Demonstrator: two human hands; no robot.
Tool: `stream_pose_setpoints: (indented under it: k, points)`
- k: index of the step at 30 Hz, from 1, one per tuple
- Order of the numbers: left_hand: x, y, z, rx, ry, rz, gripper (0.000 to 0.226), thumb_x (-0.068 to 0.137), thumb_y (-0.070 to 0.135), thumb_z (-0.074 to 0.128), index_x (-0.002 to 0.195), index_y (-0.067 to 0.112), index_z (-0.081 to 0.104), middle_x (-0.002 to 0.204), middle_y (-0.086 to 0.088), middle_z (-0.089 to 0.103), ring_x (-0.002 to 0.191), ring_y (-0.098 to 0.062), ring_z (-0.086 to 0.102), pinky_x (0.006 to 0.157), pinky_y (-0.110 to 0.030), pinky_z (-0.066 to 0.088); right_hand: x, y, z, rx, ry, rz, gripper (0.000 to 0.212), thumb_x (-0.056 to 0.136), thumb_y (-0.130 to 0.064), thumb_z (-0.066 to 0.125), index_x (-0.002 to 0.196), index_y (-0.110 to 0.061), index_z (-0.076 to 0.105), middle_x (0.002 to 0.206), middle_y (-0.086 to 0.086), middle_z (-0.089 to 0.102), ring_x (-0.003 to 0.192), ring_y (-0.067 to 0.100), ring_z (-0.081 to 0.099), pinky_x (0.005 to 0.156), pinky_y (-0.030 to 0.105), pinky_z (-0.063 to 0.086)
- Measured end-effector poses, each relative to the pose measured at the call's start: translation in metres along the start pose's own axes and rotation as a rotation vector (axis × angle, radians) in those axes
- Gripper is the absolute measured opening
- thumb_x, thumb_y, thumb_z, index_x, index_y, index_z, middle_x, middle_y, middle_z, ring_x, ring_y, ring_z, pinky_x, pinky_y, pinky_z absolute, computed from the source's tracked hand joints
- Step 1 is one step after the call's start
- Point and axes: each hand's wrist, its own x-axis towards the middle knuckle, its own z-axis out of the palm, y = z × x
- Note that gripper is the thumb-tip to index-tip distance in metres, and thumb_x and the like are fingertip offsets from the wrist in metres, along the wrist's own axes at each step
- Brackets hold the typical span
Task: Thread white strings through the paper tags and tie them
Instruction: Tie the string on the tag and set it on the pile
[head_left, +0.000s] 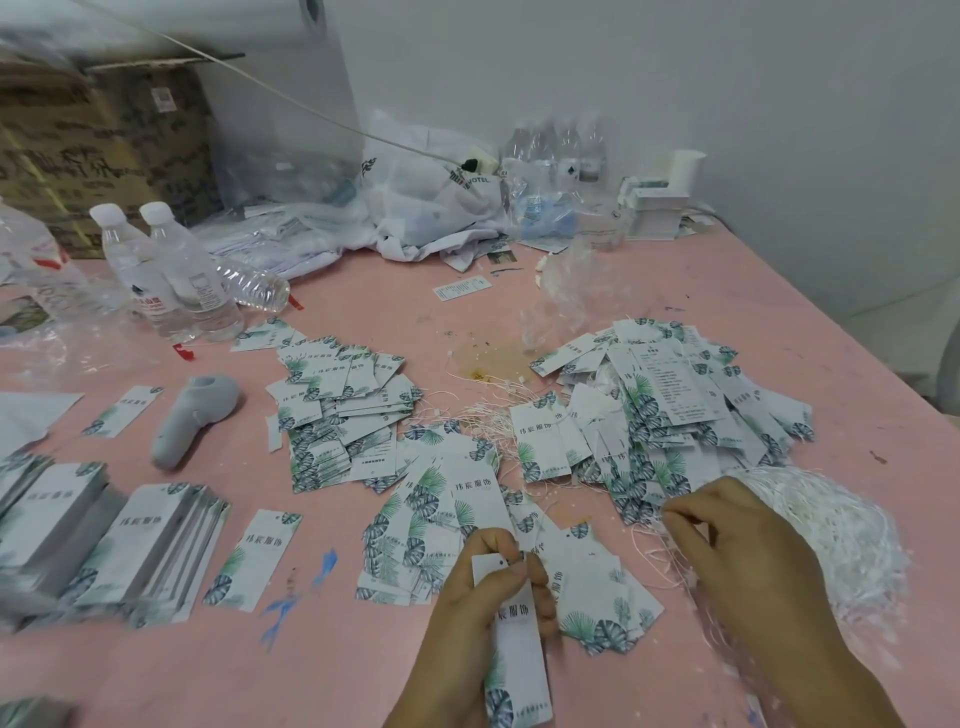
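Pink tabletop (675, 270) fills the frame, and it is busy. Low centre, the left hand (483, 597) has its fingers curled round a paper tag (519, 660) with leaf print, holding it upright-ish by its upper end, the punched hole just above the fingertips. To the right, the right hand (748, 551) reaches toward the bundle of white strings (831, 525) at the lower right, thumb and forefinger brought together at the bundle's near edge; whether a strand is actually pinched between them is too fine to tell. Thin loose strands trail across the table between the two hands.

Directly behind the left hand lies a scatter of loose tags (447, 499), some face up with printed characters. Further up, a heap of tags (343, 405) sits centre-left, and a bigger heap (675, 410) centre-right, with strings tangled between them. Between those heaps, higher up, there is a brownish stain (488, 358) on the table.

Lower left, neat stacks of tags (140, 551) stand side by side, with a single tag (254, 561) lying just to their right. Above them rests a grey handheld device (195, 415). Upper left, two capped water bottles (166, 270) stand together in front of a cardboard box (104, 140). Along the back wall sit crumpled white plastic bags (431, 208) and, at upper right, a small white stack of cards (654, 213).
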Motion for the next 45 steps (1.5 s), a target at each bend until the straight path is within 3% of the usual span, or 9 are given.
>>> stream_pose_setpoints:
  k: [4,13,16,21,24,30,35,40,45]
  points:
    - [0.0,0.001,0.001,0.025,-0.01,-0.03,0.023,0.069,0.001,0.067,0.085,0.005,0.05,0.078,-0.021,0.057,0.055,-0.027,0.055,0.048,-0.032,0.049,0.0,0.0,-0.002,0.16,0.057,-0.018,0.015,0.09,-0.021,0.066,0.087,-0.036,0.067,0.082,-0.021,0.062,0.08,0.004,0.058,0.06,0.028,0.047]
    - [0.001,0.001,0.002,0.093,-0.068,-0.018,0.029,0.057,0.01,0.079,0.077,0.006,0.058,0.076,-0.022,0.059,0.054,-0.028,0.057,0.048,-0.032,0.051,0.002,-0.002,-0.006,0.587,0.076,0.076,0.019,0.09,-0.019,0.065,0.084,-0.037,0.069,0.075,-0.01,0.069,0.059,0.002,0.059,0.051,0.008,0.047]
    - [0.001,0.0,0.0,0.097,-0.073,-0.018,0.03,0.059,0.01,0.079,0.078,0.006,0.057,0.077,-0.022,0.059,0.057,-0.029,0.057,0.05,-0.032,0.05,0.005,0.004,-0.01,0.601,0.069,0.088,0.028,0.094,-0.013,0.06,0.084,-0.037,0.072,0.075,-0.007,0.072,0.057,0.007,0.06,0.052,0.014,0.05]
    - [0.002,-0.001,-0.002,0.093,-0.091,-0.013,0.024,0.061,0.011,0.079,0.075,0.009,0.061,0.077,-0.02,0.059,0.058,-0.029,0.057,0.053,-0.033,0.05,0.005,-0.002,-0.014,0.504,0.176,0.037,0.017,0.089,-0.026,0.062,0.09,-0.042,0.068,0.092,-0.022,0.068,0.081,-0.003,0.062,0.066,0.001,0.044]
    - [0.003,-0.003,-0.004,0.097,-0.093,-0.01,0.023,0.063,0.011,0.08,0.076,0.01,0.061,0.078,-0.02,0.06,0.06,-0.029,0.057,0.054,-0.033,0.05,0.007,-0.001,-0.013,0.619,0.174,0.1,0.022,0.09,-0.02,0.064,0.083,-0.04,0.071,0.079,-0.014,0.069,0.06,0.001,0.059,0.054,0.004,0.044]
    - [0.003,-0.006,-0.006,0.259,-0.055,0.034,0.02,0.067,0.021,0.079,0.084,0.015,0.071,0.074,-0.019,0.065,0.061,-0.029,0.061,0.061,-0.035,0.053,0.0,-0.015,0.0,0.852,-0.066,0.16,0.026,0.092,-0.009,0.06,0.081,-0.027,0.074,0.063,0.005,0.066,0.047,0.008,0.049,0.041,0.016,0.041]
    - [-0.001,-0.01,-0.005,0.379,-0.026,0.098,0.034,0.071,0.036,0.08,0.102,0.025,0.074,0.076,-0.015,0.07,0.067,-0.028,0.067,0.069,-0.039,0.056,-0.011,-0.031,0.013,0.787,-0.277,0.027,0.013,0.079,-0.037,0.062,0.082,-0.029,0.072,0.06,0.002,0.062,0.047,0.005,0.046,0.046,0.015,0.037]
    - [-0.003,-0.011,0.0,0.46,-0.021,0.111,0.02,0.076,0.036,0.076,0.092,0.026,0.074,0.072,-0.016,0.071,0.064,-0.027,0.068,0.064,-0.034,0.057,-0.019,-0.036,0.023,0.687,-0.366,-0.061,0.017,0.09,-0.018,0.065,0.082,-0.033,0.07,0.062,-0.002,0.063,0.056,0.008,0.054,0.055,0.021,0.045]
    - [-0.005,-0.01,0.003,0.419,-0.041,0.095,0.003,0.08,0.021,0.072,0.078,0.019,0.07,0.068,-0.02,0.066,0.059,-0.027,0.064,0.061,-0.033,0.056,-0.02,-0.039,0.024,0.67,-0.419,-0.074,0.022,0.091,-0.013,0.065,0.083,-0.032,0.071,0.064,-0.002,0.065,0.055,0.001,0.055,0.055,0.014,0.044]
